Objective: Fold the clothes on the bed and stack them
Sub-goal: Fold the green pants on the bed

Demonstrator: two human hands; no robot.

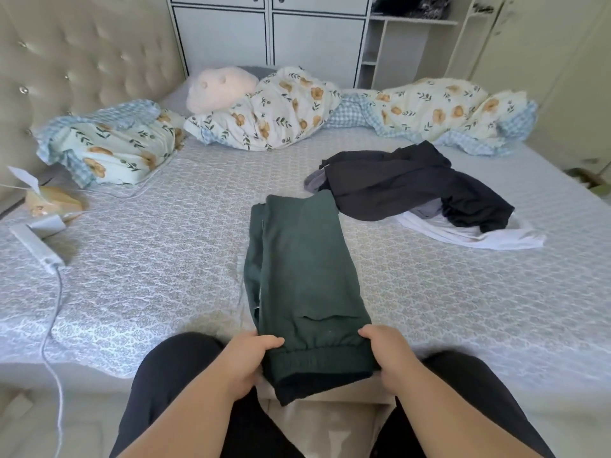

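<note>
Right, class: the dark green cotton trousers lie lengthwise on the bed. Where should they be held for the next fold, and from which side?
Probably at the elastic waistband of the dark green cotton trousers, one corner each, from the near bed edge. It overhangs the patterned bed sheet, so fingers slip under. The left hand and right hand grip there now.

Tufted headboard (82, 51), white cabinets (271, 31), perhaps daylight.

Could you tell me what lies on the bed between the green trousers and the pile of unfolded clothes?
Nothing: in the head view the green trousers' far corner reaches the dark pile, which seems to overlap it.
</note>
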